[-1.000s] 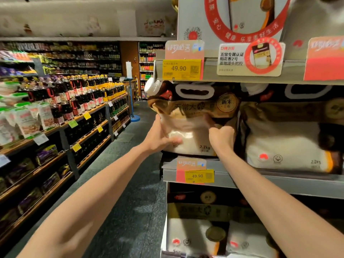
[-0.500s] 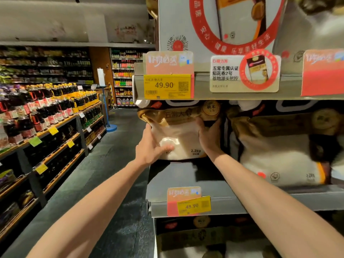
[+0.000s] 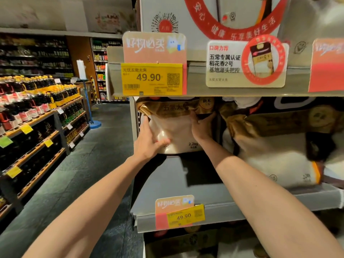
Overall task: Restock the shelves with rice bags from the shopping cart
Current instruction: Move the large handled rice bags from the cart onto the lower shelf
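Supermarket aisle, dark sauce bottles [image 3: 28, 101] lined up across the way, and right in front is the rice shelf [image 3: 167, 183] with a yellow 49.90 price tag [image 3: 151, 79] on the shelf edge above it. So the change: a second ago the rice bag [image 3: 175, 127] was hanging out at the shelf's front edge, and now it's been pushed well in at the left end, tucked under the upper shelf, with a bare strip of shelf showing in front of it. The left hand [image 3: 149, 144] cups the bag's lower left side, thumb across the front, and the right hand [image 3: 202, 127] is wrapped on its right edge up near the gold band, so both are holding the bag firmly. It stands upright just beside the neighbouring rice bag [image 3: 270, 146], which leans at a tilt. I can't tell whether its bottom is fully settled on the shelf. My read is this bag's nearly placed; letting go and heading back for another comes next. Cart isn't in view.
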### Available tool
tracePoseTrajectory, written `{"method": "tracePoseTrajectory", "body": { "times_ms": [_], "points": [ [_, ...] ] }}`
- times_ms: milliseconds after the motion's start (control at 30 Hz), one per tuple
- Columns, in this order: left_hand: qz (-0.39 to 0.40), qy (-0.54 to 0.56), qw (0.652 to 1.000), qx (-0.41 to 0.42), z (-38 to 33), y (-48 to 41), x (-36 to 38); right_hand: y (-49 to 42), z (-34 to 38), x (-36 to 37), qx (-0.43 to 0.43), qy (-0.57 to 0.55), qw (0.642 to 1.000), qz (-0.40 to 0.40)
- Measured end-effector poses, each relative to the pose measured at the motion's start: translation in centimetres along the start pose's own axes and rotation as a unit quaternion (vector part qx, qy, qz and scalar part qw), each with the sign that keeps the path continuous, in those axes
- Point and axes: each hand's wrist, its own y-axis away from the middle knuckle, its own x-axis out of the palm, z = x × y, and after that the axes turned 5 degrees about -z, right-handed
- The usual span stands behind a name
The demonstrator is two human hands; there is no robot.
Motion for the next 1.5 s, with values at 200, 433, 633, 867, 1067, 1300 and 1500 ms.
{"method": "tracePoseTrajectory", "body": {
  "times_ms": [200, 433, 633, 867, 1067, 1300, 1500],
  "points": [
    [0.059, 0.051, 0.997, -0.025, 0.3, 0.7, -0.9, 4.6, -1.3, -2.6, -0.105, 0.139, 0.985, 0.006],
    [-0.082, -0.235, 0.952, 0.178, -1.4, 2.9, -2.3, 4.6, -3.5, -3.4, -0.286, 0.419, 0.861, 0.035],
    [0.076, -0.348, 0.881, 0.312, -1.3, 1.6, -1.4, 3.6, -4.5, -3.0, -0.281, 0.483, 0.828, 0.049],
    [0.156, -0.443, 0.865, 0.176, 1.3, 0.3, -0.3, 2.2, -3.6, -1.7, -0.239, 0.512, 0.822, 0.073],
    [0.145, -0.439, 0.866, 0.191, -0.6, 0.9, -0.6, 3.2, -3.0, -1.7, -0.23, 0.513, 0.824, 0.067],
    [0.094, -0.248, 0.952, 0.156, -1.2, 2.3, -1.4, 5.0, -2.9, -2.9, -0.24, 0.404, 0.882, 0.041],
    [0.109, -0.215, 0.965, 0.101, -0.4, 0.9, -0.1, 3.8, -3.1, -2.0, -0.229, 0.343, 0.907, 0.082]
  ]
}}
